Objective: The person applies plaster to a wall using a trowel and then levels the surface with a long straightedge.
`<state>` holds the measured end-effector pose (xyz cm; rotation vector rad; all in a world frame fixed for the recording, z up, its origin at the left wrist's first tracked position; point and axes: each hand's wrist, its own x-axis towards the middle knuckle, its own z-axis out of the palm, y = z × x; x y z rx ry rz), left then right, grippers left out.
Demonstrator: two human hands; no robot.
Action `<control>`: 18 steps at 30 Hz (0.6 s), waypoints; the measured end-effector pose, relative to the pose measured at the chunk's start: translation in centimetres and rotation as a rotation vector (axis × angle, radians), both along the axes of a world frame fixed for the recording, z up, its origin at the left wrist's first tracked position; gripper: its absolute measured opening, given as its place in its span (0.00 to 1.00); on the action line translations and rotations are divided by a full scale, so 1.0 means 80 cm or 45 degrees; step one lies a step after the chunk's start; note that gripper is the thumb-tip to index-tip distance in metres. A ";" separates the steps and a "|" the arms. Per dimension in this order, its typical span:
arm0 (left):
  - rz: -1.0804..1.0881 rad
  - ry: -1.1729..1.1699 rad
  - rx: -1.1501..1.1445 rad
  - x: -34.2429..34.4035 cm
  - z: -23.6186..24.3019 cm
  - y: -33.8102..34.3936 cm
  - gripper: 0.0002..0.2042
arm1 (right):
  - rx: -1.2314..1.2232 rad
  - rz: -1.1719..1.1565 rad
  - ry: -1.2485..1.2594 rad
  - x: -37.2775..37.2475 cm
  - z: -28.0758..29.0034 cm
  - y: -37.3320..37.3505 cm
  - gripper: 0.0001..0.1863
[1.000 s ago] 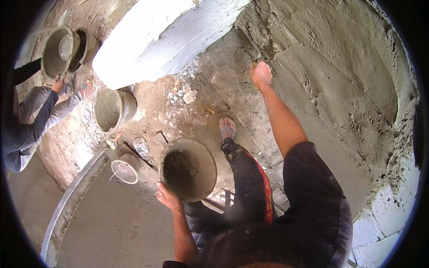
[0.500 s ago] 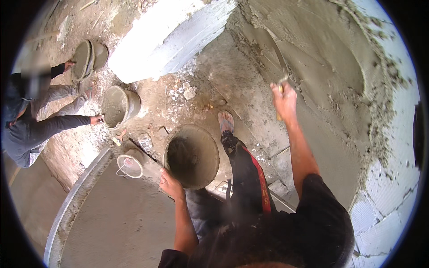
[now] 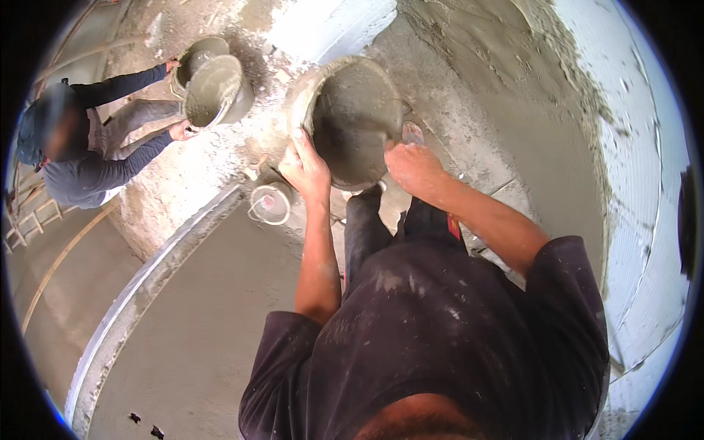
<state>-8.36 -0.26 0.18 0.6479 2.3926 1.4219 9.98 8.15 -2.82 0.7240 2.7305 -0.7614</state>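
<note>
Left grip (image 3: pixel 306 172) on bucket (image 3: pixel 311 92) | mortar (image 3: pixel 524 132) (uneven) beside pale wall (image 3: pixel 632 132)

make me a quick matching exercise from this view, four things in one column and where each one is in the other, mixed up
Things
1. left hand
2. right hand
3. small pail
4. co-worker

Places
A. closed, at the right edge of the large bucket
B. at upper left, holding other buckets
C. left of the left forearm
D. on the large bucket's left side

Pairs: 1-D, 2-A, 3-C, 4-B
</note>
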 end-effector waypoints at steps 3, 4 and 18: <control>-0.016 0.043 0.000 -0.012 0.021 -0.023 0.23 | -0.037 0.035 0.059 0.006 0.079 0.009 0.09; -0.023 0.051 0.044 -0.012 0.037 -0.026 0.23 | 0.008 -0.081 0.073 -0.007 0.101 0.017 0.09; -0.141 0.172 0.354 -0.082 0.179 -0.156 0.23 | 0.363 0.416 0.278 -0.060 0.209 -0.144 0.08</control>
